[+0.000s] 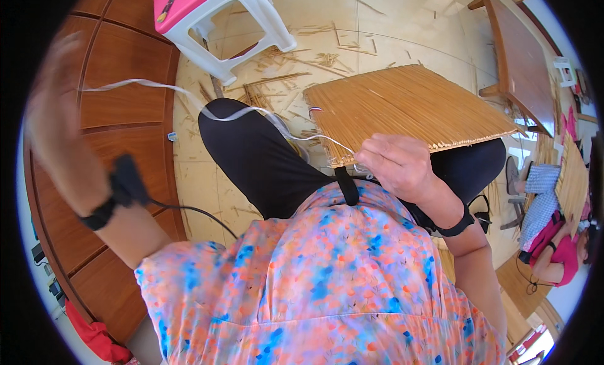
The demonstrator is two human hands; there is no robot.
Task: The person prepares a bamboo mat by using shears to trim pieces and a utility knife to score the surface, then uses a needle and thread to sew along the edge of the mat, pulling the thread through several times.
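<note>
A flat panel of tightly packed straw-coloured stalks (409, 107) lies across my knees, mostly over the right one. At its near left corner my right hand (397, 165) is closed, with fingertips pinching a thin white plastic cord (173, 87). From there the cord runs loosely over my left knee and up toward my left hand (55, 110). That hand is raised far out to the left, in front of the wooden doors. Motion smears its fingers, so its grip on the cord cannot be made out. Dark bands circle both wrists.
A pink-topped white stool (189, 0) stands ahead, with a small cutter (166, 9) on it. Loose stalks (324, 58) litter the tiled floor. Brown wooden doors (126, 76) line the left. A wooden table (528, 69) stands far right; nearer, another person (557, 258) sits beside a similar panel.
</note>
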